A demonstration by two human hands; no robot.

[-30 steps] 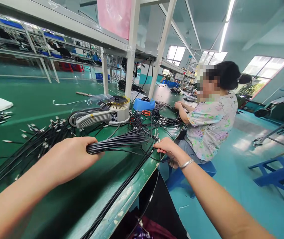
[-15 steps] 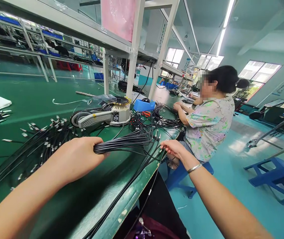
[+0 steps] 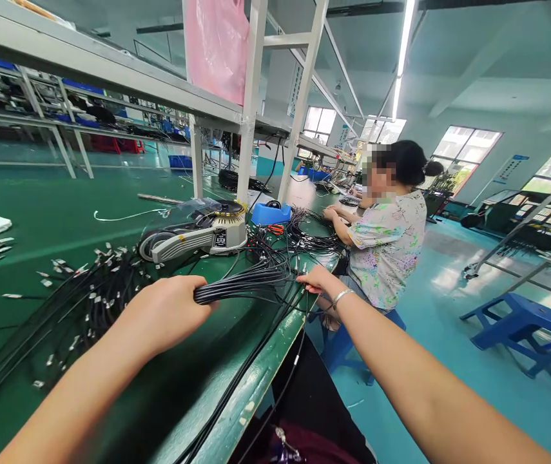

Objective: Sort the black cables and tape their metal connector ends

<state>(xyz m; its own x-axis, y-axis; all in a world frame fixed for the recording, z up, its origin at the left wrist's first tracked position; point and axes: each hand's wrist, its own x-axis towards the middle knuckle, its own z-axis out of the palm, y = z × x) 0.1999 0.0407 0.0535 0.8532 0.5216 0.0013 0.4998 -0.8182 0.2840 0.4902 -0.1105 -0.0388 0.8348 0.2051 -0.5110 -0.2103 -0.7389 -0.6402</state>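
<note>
My left hand (image 3: 176,312) is closed around a thick bundle of black cables (image 3: 246,281) above the green table. The bundle runs right from my fist and fans out into a tangle near the table's edge. At that edge my right hand (image 3: 314,280) has its fingers pinched on a thin black cable (image 3: 287,383), which hangs down over my lap and carries a small pale connector partway along. More long black cables (image 3: 241,370) lie along the table's near edge. Left of my left hand spreads a heap of cables with white-tagged ends (image 3: 106,290).
A grey tape dispenser (image 3: 217,235) stands beyond my left hand, with a blue holder (image 3: 271,214) and orange-handled tool (image 3: 275,229) behind it. A co-worker (image 3: 391,225) sits at the right by a coil of cables (image 3: 314,232). White shelf posts (image 3: 251,109) rise from the table; blue stools (image 3: 521,328) stand right.
The view has turned slightly to the right. Both hands keep their hold, and my right hand stays close to the table's edge with the cable.
</note>
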